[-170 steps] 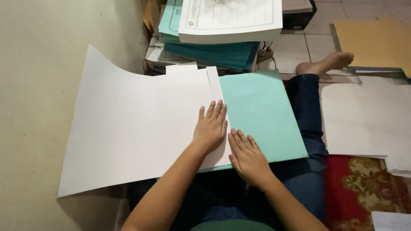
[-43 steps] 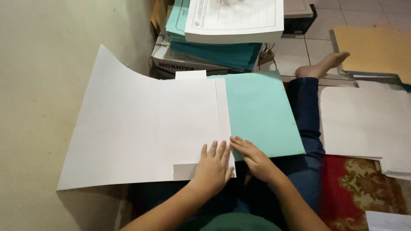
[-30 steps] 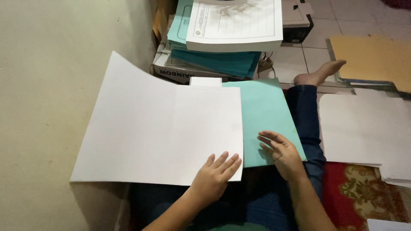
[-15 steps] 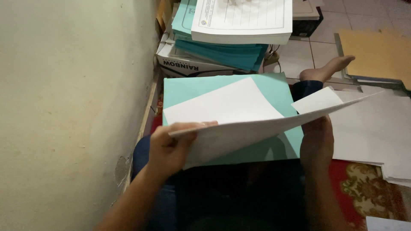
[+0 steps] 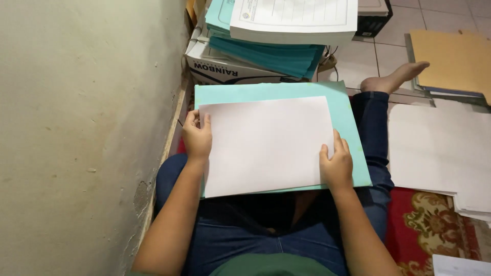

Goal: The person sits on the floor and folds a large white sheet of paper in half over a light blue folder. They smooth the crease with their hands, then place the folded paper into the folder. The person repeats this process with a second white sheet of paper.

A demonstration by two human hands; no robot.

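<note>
We sit on a tiled floor (image 5: 404,51) beside a plaster wall (image 5: 76,128). Our left hand (image 5: 197,138) grasps the left edge of the folded white sheet (image 5: 266,143), thumb on top. The sheet lies on a teal folder (image 5: 353,128) across our lap, spanning both grips. Our right hand (image 5: 336,166) grasps the sheet's lower right edge. Beyond the grips stands 1 stack of teal folders (image 5: 266,51); right of them lie loose white sheets (image 5: 440,148).
</note>
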